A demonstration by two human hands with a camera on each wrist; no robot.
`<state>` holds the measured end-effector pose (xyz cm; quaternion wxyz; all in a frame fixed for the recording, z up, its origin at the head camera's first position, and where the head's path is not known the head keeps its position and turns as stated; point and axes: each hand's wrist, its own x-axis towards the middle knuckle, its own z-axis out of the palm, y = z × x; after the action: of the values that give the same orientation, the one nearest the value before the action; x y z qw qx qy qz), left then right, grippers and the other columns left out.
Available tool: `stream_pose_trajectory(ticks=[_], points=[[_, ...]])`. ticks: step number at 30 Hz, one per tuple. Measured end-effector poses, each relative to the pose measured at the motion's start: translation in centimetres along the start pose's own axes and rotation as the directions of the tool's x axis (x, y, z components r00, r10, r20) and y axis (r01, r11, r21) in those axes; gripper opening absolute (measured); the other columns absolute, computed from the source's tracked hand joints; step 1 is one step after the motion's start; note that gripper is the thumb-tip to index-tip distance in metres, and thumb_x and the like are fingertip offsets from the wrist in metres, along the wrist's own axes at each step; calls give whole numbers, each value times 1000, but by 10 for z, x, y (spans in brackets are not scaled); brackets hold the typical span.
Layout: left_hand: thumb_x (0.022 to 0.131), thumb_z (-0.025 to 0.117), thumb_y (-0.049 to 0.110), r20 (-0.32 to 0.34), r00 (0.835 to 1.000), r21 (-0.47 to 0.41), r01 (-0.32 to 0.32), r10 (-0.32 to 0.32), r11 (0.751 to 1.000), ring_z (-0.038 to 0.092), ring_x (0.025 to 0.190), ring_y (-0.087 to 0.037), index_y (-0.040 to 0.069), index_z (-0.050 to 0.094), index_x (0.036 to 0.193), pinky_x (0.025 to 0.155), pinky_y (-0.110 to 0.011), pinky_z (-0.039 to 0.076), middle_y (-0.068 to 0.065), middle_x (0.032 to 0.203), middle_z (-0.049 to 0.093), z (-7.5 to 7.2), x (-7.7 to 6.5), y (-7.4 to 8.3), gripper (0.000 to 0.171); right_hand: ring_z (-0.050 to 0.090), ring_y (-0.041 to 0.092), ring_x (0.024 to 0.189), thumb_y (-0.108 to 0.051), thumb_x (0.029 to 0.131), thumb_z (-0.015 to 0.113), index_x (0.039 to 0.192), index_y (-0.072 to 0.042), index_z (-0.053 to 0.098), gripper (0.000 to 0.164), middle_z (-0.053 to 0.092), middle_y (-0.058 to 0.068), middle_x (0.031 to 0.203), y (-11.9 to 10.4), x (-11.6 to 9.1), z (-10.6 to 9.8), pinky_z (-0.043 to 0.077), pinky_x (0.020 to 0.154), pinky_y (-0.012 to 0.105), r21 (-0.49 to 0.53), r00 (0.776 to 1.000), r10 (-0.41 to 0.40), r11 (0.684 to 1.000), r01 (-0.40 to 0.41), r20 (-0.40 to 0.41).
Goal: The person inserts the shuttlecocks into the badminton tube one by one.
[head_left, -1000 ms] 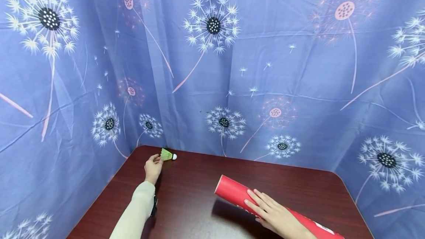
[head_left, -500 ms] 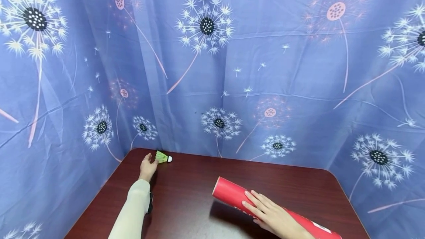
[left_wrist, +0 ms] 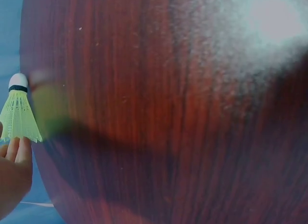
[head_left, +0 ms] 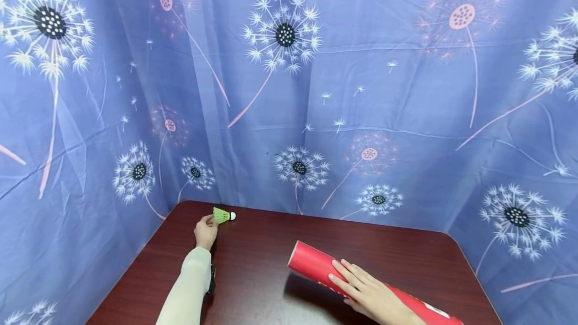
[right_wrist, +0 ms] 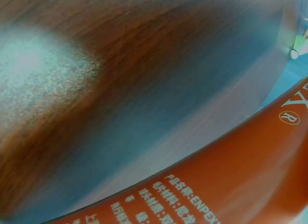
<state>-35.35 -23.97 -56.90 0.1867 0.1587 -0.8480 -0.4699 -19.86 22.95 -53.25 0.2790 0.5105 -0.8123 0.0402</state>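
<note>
At the table's far left corner, my left hand (head_left: 205,233) pinches the skirt rim of a yellow-green shuttlecock (head_left: 221,215). Its white cork with a black band points right, away from the fingers. In the left wrist view, fingertips (left_wrist: 23,149) meet the skirt's wide edge, with the shuttlecock (left_wrist: 20,115) cork up. My right hand (head_left: 372,292) lies over a long red shuttlecock tube (head_left: 311,261) and grips it, fingers across the top. The tube slants, its pale-rimmed end toward the far left. The right wrist view shows white lettering on the tube (right_wrist: 240,171); that hand is out of sight there.
A dark reddish-brown wooden table (head_left: 253,250) with rounded far corners lies beneath. Blue curtains (head_left: 343,174) with a dandelion print stand close behind its far edge and along both sides. Glare shows on the tabletop in both wrist views.
My left hand's fingers came off the shuttlecock's skirt and spread half a second ago, then closed on its rim again. The right hand and tube stay put; the head view shifted slightly.
</note>
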Motion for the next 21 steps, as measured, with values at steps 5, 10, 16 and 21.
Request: stream_pose_trajectory(ticks=[5,10,16,21], points=[[86,62,1,-71,997,24,-31,33,999,59,94,-43,-9,67,103,91,-49,44,-25,94,67,0,-6,0,20,41,35,131,-41,101,45,144,-9,44,54,39,18,148,0,-2,-1,14,116,30,10,1000,6,1000,-6,7],[83,67,-1,-89,993,28,-74,76,997,61,82,-40,-8,70,91,83,-49,46,-22,80,68,0,-9,-1,11,42,35,130,-41,99,49,144,-9,44,55,40,18,147,0,-4,0,13,116,29,17,1000,10,1000,-10,15],[84,66,2,-36,996,53,-84,86,995,61,80,-40,-9,69,89,82,-49,47,-20,78,69,-3,-9,-2,13,41,34,130,-43,102,40,143,-9,44,53,41,18,147,-1,-3,0,12,116,28,8,1000,-3,1000,3,5],[84,68,4,7,997,58,-82,82,995,62,85,-41,-10,69,93,86,-50,46,-20,81,70,-4,-11,-3,17,40,32,131,-43,103,35,142,-9,45,53,41,17,146,-1,-1,0,12,116,28,-13,1000,-15,1000,15,-11]])
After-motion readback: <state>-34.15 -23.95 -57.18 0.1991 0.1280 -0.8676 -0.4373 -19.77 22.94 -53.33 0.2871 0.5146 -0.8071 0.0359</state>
